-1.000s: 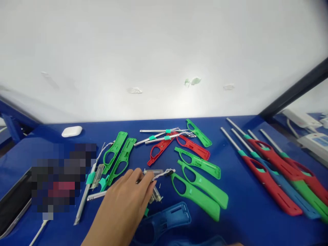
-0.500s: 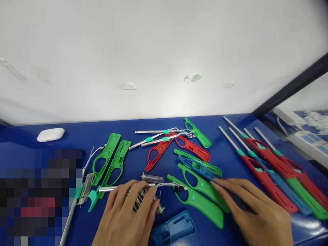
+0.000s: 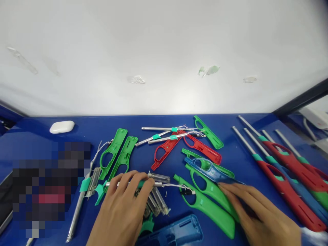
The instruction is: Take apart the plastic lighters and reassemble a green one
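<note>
My left hand is closed over a metal lighter tube with white wires running off to the right and a small black-and-white piece at their end. Beneath and beside its fingers lie several clear fuel tanks. A green trigger piece sits at the tube's left end. My right hand pinches the lower end of a blue lighter handle shell, tilted above green handle shells. Below, between the hands, a blue half shell lies with its hollow side up.
Assembled lighters in red, blue and green lie at the right. Red half shells, green half shells and more metal tubes lie farther back. A white case sits at the back left, before the white wall.
The view has swung left, so everything appears farther right. My left hand uncovers more of the fuel tanks. The blue shell in my right hand has turned, showing more of its outer face.
</note>
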Demonstrator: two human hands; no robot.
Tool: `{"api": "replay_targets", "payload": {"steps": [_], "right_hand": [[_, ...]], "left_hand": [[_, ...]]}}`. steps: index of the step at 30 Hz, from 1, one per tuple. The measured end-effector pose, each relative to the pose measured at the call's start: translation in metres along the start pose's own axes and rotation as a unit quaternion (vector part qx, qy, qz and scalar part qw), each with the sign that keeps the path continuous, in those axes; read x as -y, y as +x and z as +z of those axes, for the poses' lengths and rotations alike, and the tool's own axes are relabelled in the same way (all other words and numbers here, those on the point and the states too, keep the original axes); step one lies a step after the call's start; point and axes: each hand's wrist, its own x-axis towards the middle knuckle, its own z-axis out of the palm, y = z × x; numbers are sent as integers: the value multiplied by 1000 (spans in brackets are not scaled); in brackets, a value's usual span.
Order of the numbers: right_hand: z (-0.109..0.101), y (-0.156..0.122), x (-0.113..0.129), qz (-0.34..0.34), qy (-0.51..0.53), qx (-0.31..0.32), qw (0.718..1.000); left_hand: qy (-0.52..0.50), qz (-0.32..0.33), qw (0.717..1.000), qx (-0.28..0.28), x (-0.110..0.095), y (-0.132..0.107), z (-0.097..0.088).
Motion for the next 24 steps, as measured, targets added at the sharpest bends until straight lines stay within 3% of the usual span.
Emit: {"api": "replay_targets", "payload": {"steps": [3,9,12,16,19,21,23,24], "right_hand": [[4,-10,-13,-25,13,26,999],[8,-16,-23,-55,30,26,998],[6,-9,-17,-52,37,2,998],[0,3,-6,-50,45,-49,996],[-4,8,3,-8,50,-73,996],[-6,9,7,18,49,-82,995],[-8,6,9,22,56,-92,994],[-8,3,10,17,62,-92,994]], "left_hand": [[8,7,1000,8,-1,0,-4],[21,-11,999,-34,-5,10,-21],[31,-4,999,-37,-1,32,-31],[31,-34,992,-121,-1,74,-38],[9,-28,990,-142,-6,90,-49],[-11,-35,986,-164,-12,82,-58],[-48,-65,972,-221,-19,57,-62],[-68,-97,969,-215,-24,39,-61]]}}
